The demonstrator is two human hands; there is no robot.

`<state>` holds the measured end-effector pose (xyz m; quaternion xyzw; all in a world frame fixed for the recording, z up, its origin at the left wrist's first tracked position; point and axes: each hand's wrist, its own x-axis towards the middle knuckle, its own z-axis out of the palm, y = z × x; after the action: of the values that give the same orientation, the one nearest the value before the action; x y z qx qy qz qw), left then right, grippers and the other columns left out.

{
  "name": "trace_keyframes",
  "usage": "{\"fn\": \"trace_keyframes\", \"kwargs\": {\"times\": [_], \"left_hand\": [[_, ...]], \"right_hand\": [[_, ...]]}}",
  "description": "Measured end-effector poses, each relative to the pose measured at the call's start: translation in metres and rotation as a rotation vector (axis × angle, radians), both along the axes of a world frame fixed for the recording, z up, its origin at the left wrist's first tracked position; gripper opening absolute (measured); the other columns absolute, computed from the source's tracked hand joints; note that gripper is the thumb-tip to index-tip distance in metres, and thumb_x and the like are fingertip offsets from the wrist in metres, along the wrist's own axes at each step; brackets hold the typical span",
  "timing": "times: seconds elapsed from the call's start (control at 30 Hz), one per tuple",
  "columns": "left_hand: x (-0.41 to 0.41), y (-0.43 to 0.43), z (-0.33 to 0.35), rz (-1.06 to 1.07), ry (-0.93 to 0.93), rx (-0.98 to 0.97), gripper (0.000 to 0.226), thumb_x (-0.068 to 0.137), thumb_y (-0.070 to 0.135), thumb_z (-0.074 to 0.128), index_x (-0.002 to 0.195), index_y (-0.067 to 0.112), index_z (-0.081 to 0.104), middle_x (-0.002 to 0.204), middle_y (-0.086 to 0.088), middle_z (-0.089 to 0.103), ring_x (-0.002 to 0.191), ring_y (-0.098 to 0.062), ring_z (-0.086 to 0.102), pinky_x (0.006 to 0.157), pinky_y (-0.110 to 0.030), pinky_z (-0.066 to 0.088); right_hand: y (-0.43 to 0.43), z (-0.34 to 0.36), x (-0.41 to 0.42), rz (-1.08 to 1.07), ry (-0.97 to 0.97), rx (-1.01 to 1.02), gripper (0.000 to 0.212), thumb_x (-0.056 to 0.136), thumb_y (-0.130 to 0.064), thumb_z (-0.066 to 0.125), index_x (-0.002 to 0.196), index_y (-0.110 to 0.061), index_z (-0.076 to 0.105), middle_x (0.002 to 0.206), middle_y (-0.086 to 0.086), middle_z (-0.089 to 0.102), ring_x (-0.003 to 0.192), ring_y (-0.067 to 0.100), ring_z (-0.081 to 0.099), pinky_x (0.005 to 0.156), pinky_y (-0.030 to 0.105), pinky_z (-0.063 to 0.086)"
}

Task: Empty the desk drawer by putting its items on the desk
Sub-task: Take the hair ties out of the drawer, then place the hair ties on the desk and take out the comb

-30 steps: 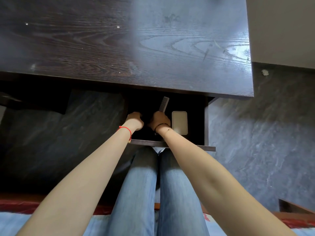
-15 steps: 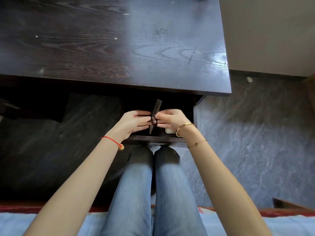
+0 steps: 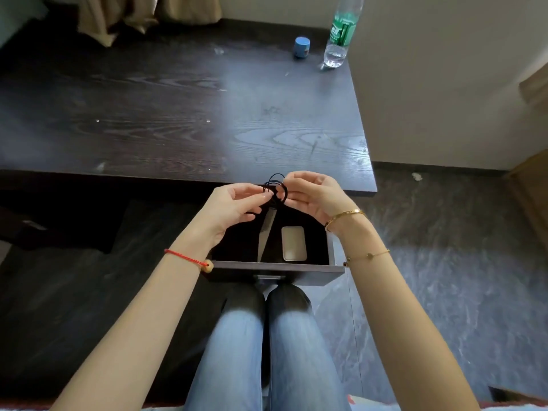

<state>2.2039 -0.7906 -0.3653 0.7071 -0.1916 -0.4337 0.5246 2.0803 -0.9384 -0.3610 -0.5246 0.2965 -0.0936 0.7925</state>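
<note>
Both hands hover above the open dark drawer (image 3: 275,269), just in front of the desk (image 3: 178,114) edge. Between them hangs a bunch of thin black hair ties (image 3: 275,188). My left hand (image 3: 234,206) pinches the ties from the left and my right hand (image 3: 314,194) pinches them from the right. Inside the drawer lie a dark comb (image 3: 267,232), pointing away from me, and a flat beige rectangular case (image 3: 293,243) to its right. The drawer's far part is hidden under the hands and the desk.
A clear water bottle with a green label (image 3: 339,34) and a small blue-capped jar (image 3: 302,47) stand at the desk's far right corner. Beige fabric (image 3: 142,13) hangs at the back. A wall (image 3: 444,84) and grey floor lie to the right. My knees sit under the drawer.
Both hands have risen out of the drawer with the black hair ties, up to the desk edge. The view has tilted up, showing the far desk, and the case is uncovered.
</note>
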Motion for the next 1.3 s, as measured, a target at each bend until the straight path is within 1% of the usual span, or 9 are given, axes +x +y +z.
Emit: {"fn": "trace_keyframes", "kwargs": {"times": [0.13, 0.3, 0.43, 0.53, 0.67, 0.83, 1.0, 1.13, 1.3], "left_hand": [[0.027, -0.019, 0.022, 0.08, -0.017, -0.04, 0.006, 0.088, 0.019, 0.072, 0.093, 0.017, 0.07, 0.085, 0.002, 0.069, 0.075, -0.007, 0.067, 0.074, -0.021, 0.057], [0.079, -0.045, 0.031, 0.202, -0.073, -0.055, 0.019, 0.089, 0.013, 0.071, 0.106, 0.005, 0.068, 0.087, -0.006, 0.07, 0.052, -0.001, 0.069, 0.064, -0.018, 0.059], [0.115, -0.063, 0.022, 0.263, -0.098, -0.01, 0.017, 0.091, 0.007, 0.067, 0.107, 0.004, 0.063, 0.101, -0.018, 0.068, 0.06, -0.014, 0.068, 0.056, -0.016, 0.057], [0.13, -0.073, 0.016, 0.287, -0.071, 0.011, 0.018, 0.091, 0.004, 0.065, 0.108, 0.0, 0.063, 0.1, -0.02, 0.066, 0.049, -0.009, 0.068, 0.054, -0.017, 0.058], [0.138, -0.079, 0.009, 0.305, -0.075, 0.045, 0.03, 0.096, 0.003, 0.057, 0.123, -0.008, 0.061, 0.106, -0.022, 0.065, 0.067, -0.019, 0.065, 0.056, -0.017, 0.058], [0.136, -0.08, 0.003, 0.304, -0.06, 0.068, 0.033, 0.099, 0.001, 0.046, 0.129, -0.006, 0.058, 0.131, -0.026, 0.061, 0.094, -0.031, 0.065, 0.064, -0.02, 0.058], [0.129, -0.069, 0.004, 0.306, -0.097, 0.052, 0.032, 0.099, 0.004, 0.047, 0.128, 0.001, 0.062, 0.134, -0.02, 0.062, 0.099, -0.028, 0.065, 0.084, -0.028, 0.054], [0.11, -0.051, 0.014, 0.291, -0.156, -0.042, 0.03, 0.1, 0.005, 0.046, 0.123, 0.004, 0.065, 0.124, -0.017, 0.067, 0.085, -0.02, 0.068, 0.089, -0.032, 0.055], [0.059, -0.022, 0.019, 0.11, -0.105, -0.148, 0.03, 0.102, 0.009, 0.046, 0.123, 0.007, 0.067, 0.114, -0.01, 0.072, 0.099, -0.021, 0.071, 0.095, -0.035, 0.055]], "right_hand": [[-0.014, 0.025, 0.038, -0.023, -0.03, -0.048, 0.003, 0.088, -0.008, 0.066, 0.086, -0.01, 0.065, 0.08, 0.006, 0.074, 0.069, 0.013, 0.073, 0.073, 0.026, 0.061], [-0.035, 0.033, 0.105, -0.049, 0.014, -0.043, 0.017, 0.09, -0.007, 0.063, 0.106, -0.002, 0.061, 0.092, 0.014, 0.07, 0.072, 0.024, 0.07, 0.074, 0.03, 0.061], [-0.045, 0.025, 0.153, -0.065, 0.159, -0.049, 0.029, 0.094, -0.008, 0.056, 0.121, 0.003, 0.056, 0.096, 0.015, 0.066, 0.07, 0.025, 0.065, 0.067, 0.03, 0.059], [-0.049, 0.016, 0.175, -0.07, 0.248, -0.08, 0.027, 0.095, -0.009, 0.051, 0.119, 0.003, 0.057, 0.106, 0.015, 0.063, 0.083, 0.029, 0.065, 0.068, 0.031, 0.058], [-0.053, 0.008, 0.189, -0.084, 0.281, -0.086, 0.017, 0.096, -0.011, 0.044, 0.104, -0.002, 0.056, 0.107, 0.015, 0.06, 0.095, 0.028, 0.059, 0.079, 0.035, 0.056], [-0.056, 0.001, 0.188, -0.087, 0.308, -0.138, 0.039, 0.098, -0.018, 0.039, 0.127, 0.001, 0.056, 0.112, 0.014, 0.058, 0.099, 0.024, 0.054, 0.076, 0.03, 0.052], [-0.059, 0.003, 0.169, -0.11, 0.297, -0.141, 0.039, 0.098, -0.02, 0.039, 0.129, -0.002, 0.056, 0.134, 0.016, 0.059, 0.119, 0.031, 0.057, 0.099, 0.039, 0.049], [-0.06, 0.02, 0.127, -0.212, 0.17, -0.115, 0.033, 0.099, -0.018, 0.04, 0.118, -0.003, 0.062, 0.121, 0.018, 0.065, 0.097, 0.029, 0.061, 0.083, 0.033, 0.053], [-0.049, 0.021, 0.039, -0.185, 0.036, -0.068, 0.026, 0.098, -0.016, 0.044, 0.093, -0.006, 0.067, 0.09, 0.011, 0.069, 0.077, 0.022, 0.066, 0.075, 0.028, 0.055]]}}
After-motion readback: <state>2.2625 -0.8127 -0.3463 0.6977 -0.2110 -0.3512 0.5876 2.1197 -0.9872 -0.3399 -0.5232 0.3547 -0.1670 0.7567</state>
